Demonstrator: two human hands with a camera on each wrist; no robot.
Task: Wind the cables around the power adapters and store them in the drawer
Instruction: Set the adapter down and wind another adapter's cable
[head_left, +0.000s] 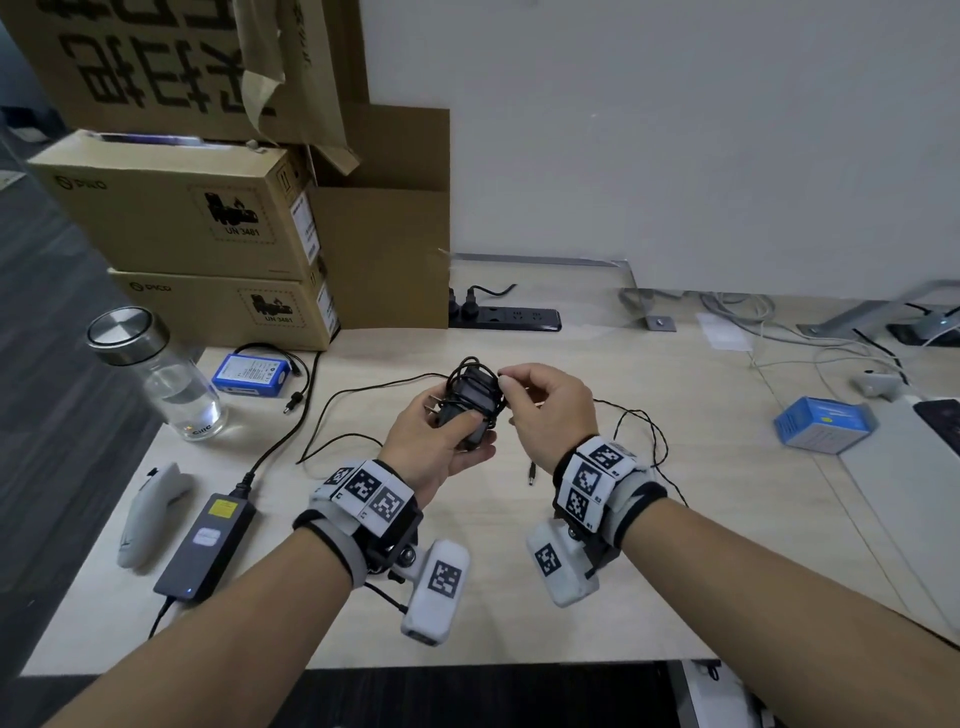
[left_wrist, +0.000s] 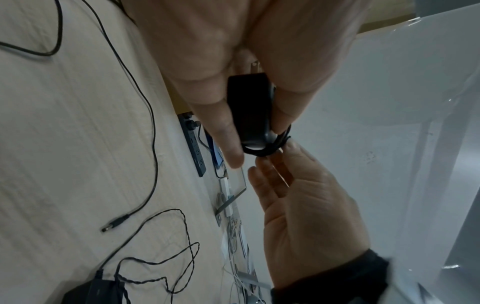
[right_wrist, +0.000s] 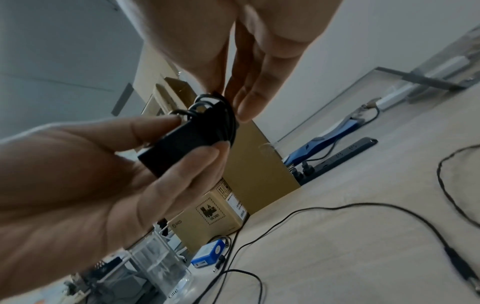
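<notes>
A small black power adapter (head_left: 470, 402) with metal prongs is held above the desk in my left hand (head_left: 441, 441), thumb on top and fingers beneath. Several turns of its thin black cable (right_wrist: 226, 121) wrap its far end. My right hand (head_left: 545, 410) pinches that cable beside the adapter. The loose rest of the cable (head_left: 644, 426) trails over the desk to a barrel plug (head_left: 532, 475). A larger black adapter brick (head_left: 205, 545) lies at the left with its cable (head_left: 283, 436) unwound. In the left wrist view the small adapter (left_wrist: 250, 115) sits between my fingers (left_wrist: 226, 131). No drawer is in view.
Cardboard boxes (head_left: 208, 228) are stacked at the back left beside a black power strip (head_left: 506, 317). A glass jar (head_left: 161, 374), a blue battery pack (head_left: 249, 374) and a white controller (head_left: 148, 512) lie at the left. A blue box (head_left: 823, 423) and white cables (head_left: 810, 343) sit at the right.
</notes>
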